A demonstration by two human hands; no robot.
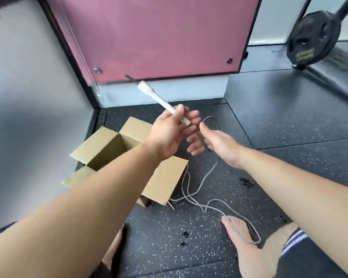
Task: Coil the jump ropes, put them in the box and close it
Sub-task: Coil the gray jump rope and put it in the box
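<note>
My left hand grips the handle, my right hand holds the cord; coiling barely begun, I judge, box open.

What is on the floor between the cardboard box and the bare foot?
Loose loops of the grey rope lie on the floor between the box and the foot, seen in the head view.

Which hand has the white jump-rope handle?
The left hand grips the white handle; the right hand holds only the grey cord.
</note>
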